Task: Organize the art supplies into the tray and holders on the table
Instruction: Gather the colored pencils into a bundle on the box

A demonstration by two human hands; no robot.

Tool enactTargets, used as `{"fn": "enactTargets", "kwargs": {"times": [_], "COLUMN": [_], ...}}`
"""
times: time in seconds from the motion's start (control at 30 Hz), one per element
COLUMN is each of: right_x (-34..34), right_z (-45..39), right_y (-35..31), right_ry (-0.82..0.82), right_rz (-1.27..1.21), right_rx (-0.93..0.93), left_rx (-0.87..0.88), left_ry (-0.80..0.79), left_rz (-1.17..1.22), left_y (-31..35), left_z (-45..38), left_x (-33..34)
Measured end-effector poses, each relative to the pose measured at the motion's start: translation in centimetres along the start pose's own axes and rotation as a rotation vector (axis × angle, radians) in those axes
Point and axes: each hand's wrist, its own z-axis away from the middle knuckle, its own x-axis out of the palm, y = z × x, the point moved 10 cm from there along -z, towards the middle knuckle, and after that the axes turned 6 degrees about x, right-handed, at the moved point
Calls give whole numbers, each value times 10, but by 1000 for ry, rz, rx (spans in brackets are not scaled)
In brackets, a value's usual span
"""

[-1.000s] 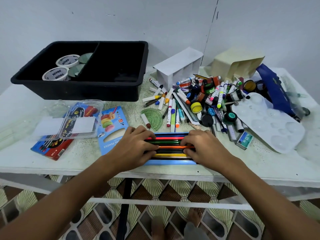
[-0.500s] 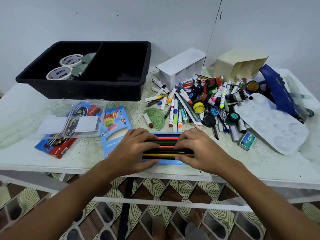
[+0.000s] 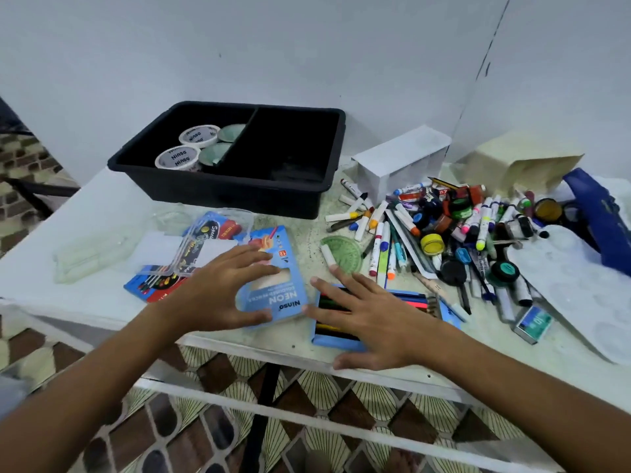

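- Pale wall behind and a white table (image 3: 102, 213) in front of you; art supplies are spread across its right half, and the work sits at the near edge.
- Your task's thing right now, by my reading, is the open pencil tray (image 3: 336, 341) with its coloured pencils (image 3: 415, 302) lying side by side, just beside the blue Ninso NEON pencil box (image 3: 273, 295) on its left.
- Your right hand (image 3: 372, 317) lies flat on the pencils, fingers spread and straight, holding nothing; it covers the tray's left part.
- Your left hand (image 3: 218, 295) hovers over or rests on the box, fingers loosely spread, thumb at the box's near edge; I cannot tell whether it grips yet.
- To do this step well, keep the right palm pressing so no pencil rolls, lift the box by its long edges, and line its mouth up with the tray's end before sliding.
- Further out, the black divided tray (image 3: 324, 189) stands at the back, well apart from both hands, with white tubs (image 3: 177, 158) in its left compartment.
- Loose markers (image 3: 382, 240) and a green protractor (image 3: 345, 249) lie just beyond your right fingertips.
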Motion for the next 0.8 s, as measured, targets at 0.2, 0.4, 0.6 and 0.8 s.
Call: {"fn": "enactTargets", "kwargs": {"times": [0.2, 0.4, 0.6, 0.8], "right_x": [18, 26, 24, 25], "right_z": [10, 27, 45, 67], "right_y": [0, 3, 8, 21], "right_ry": [22, 48, 66, 67], "right_rz": [46, 60, 51, 49], "right_rx": [5, 54, 92, 115], "left_rx": [103, 83, 111, 117], "left_ry": [-208, -190, -206, -330], "left_rz": [-125, -112, -184, -159], "left_y": [13, 37, 53, 62], "left_z": [7, 3, -9, -22], "left_x": [35, 52, 53, 63]}}
